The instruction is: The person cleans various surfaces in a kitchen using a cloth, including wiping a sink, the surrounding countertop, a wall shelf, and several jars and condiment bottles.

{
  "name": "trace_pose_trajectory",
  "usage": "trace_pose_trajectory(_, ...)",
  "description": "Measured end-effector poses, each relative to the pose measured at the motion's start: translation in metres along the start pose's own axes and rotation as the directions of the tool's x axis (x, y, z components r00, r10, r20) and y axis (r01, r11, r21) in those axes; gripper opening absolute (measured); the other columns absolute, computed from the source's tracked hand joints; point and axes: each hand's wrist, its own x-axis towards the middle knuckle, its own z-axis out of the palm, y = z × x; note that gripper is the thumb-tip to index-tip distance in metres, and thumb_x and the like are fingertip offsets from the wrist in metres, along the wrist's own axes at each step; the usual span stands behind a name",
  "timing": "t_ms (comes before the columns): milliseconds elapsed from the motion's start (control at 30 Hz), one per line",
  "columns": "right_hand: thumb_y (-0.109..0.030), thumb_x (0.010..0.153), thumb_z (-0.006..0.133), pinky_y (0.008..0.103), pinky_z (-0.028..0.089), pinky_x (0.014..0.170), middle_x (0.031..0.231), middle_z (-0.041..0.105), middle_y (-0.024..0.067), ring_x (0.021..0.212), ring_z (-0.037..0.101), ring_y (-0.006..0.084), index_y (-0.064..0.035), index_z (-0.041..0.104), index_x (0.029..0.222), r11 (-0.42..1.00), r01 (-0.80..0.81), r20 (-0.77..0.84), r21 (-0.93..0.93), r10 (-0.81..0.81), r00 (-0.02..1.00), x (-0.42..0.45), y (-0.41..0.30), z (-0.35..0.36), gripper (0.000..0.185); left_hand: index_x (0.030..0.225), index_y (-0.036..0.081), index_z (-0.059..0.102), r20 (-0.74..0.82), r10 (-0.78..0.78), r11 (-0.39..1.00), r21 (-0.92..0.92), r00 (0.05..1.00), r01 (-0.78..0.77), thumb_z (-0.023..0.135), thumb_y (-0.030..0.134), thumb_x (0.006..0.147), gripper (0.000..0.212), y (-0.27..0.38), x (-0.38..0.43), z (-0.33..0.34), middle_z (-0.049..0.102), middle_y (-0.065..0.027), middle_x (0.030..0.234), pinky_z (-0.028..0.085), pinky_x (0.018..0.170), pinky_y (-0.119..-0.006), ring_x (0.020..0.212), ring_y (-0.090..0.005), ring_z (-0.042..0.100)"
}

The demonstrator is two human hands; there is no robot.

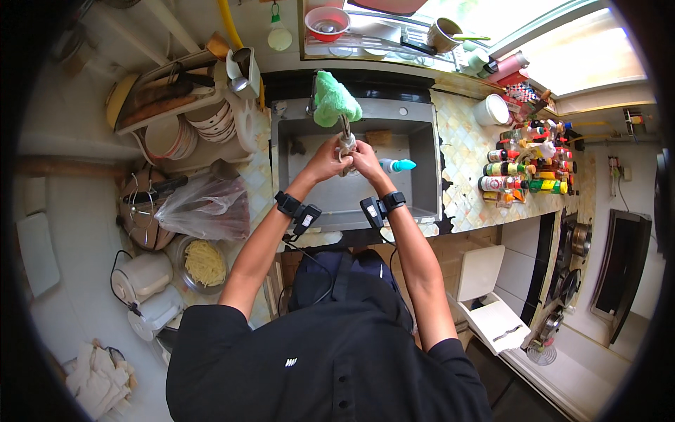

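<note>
In front of me is a grey kitchen sink (425,184). A metal faucet (346,125) reaches over it, with a light-green cloth (335,100) draped on its upper part. My left hand (328,162) and my right hand (367,161) meet at the pale spout end (346,142), fingers closed around it from both sides. Whether something small is also between the fingers is hidden. Just right of my right hand, a bottle with a turquoise tip (403,165) lies in the basin. A brown sponge-like block (378,138) rests near the basin's back wall.
Left of the sink are a dish rack (182,113) with bowls, a clear plastic bag (211,208) and a bowl of pale cut strips (204,262). To the right stand a white tub (491,109) and several sauce bottles (506,169). A red bowl (327,24) sits on the windowsill.
</note>
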Motion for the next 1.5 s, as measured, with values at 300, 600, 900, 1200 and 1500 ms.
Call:
trace_pose_trajectory(300, -0.012, 0.086, 0.056, 0.0304, 0.048, 0.079, 0.094, 0.065, 0.0069, 0.087, 0.058, 0.0145, 0.0016, 0.061, 0.100, 0.997, 0.070, 0.139, 0.010, -0.071, 0.988, 0.000, -0.008, 0.034, 0.020, 0.114, 0.004, 0.056, -0.021, -0.050, 0.990, -0.135, 0.999, 0.047, 0.061, 0.001, 0.081, 0.034, -0.004, -0.024, -0.023, 0.062, -0.0037, 0.105, 0.045, 0.088, -0.029, 0.099, -0.0123, 0.057)
trace_pose_trajectory(600, -0.015, 0.086, 0.052, 0.0320, 0.048, 0.064, 0.078, 0.062, 0.0032, 0.073, 0.057, 0.0132, 0.0003, 0.061, 0.088, 0.982, 0.071, 0.136, -0.173, -0.048, 0.990, 0.002, -0.005, 0.041, 0.018, 0.116, 0.002, 0.058, -0.263, 0.002, 0.979, 0.198, 0.965, 0.051, 0.061, 0.003, 0.079, 0.037, -0.055, -0.043, -0.044, 0.065, -0.0078, 0.104, 0.047, 0.089, -0.031, 0.099, -0.0167, 0.060)
trace_pose_trajectory(900, -0.012, 0.085, 0.052, 0.0256, 0.046, 0.064, 0.086, 0.062, 0.0039, 0.074, 0.057, 0.0113, 0.0006, 0.061, 0.096, 0.993, 0.001, 0.084, 0.121, -0.011, 0.996, -0.009, -0.015, 0.050, 0.019, 0.118, 0.005, 0.057, -0.191, -0.220, 0.918, -0.373, 0.957, 0.136, 0.063, 0.022, 0.088, 0.035, -0.071, -0.050, -0.027, 0.060, 0.0007, 0.102, 0.044, 0.079, -0.024, 0.090, -0.0076, 0.054)
trace_pose_trajectory(1200, -0.003, 0.075, 0.063, 0.0267, 0.051, 0.061, 0.074, 0.067, 0.0038, 0.067, 0.061, 0.0108, 0.0047, 0.067, 0.083, 0.982, 0.043, -0.081, -0.185, -0.059, 0.995, -0.027, -0.026, 0.042, 0.012, 0.107, 0.007, 0.060, -0.366, -0.311, 0.887, -0.445, 0.877, 0.128, 0.067, 0.033, 0.084, 0.036, -0.081, -0.039, -0.009, 0.062, -0.0001, 0.092, 0.046, 0.074, -0.023, 0.086, -0.0097, 0.057)
trace_pose_trajectory(1500, -0.009, 0.082, 0.065, 0.0233, 0.047, 0.058, 0.074, 0.065, 0.0029, 0.066, 0.058, 0.0070, 0.0051, 0.065, 0.082, 0.970, 0.109, -0.224, -0.218, -0.158, 0.962, -0.035, -0.032, 0.031, 0.014, 0.103, 0.003, 0.061, -0.286, -0.346, 0.836, -0.527, 0.894, 0.154, 0.057, 0.015, 0.085, 0.023, -0.104, -0.044, -0.011, 0.063, -0.0011, 0.094, 0.044, 0.078, -0.023, 0.086, -0.0098, 0.056)
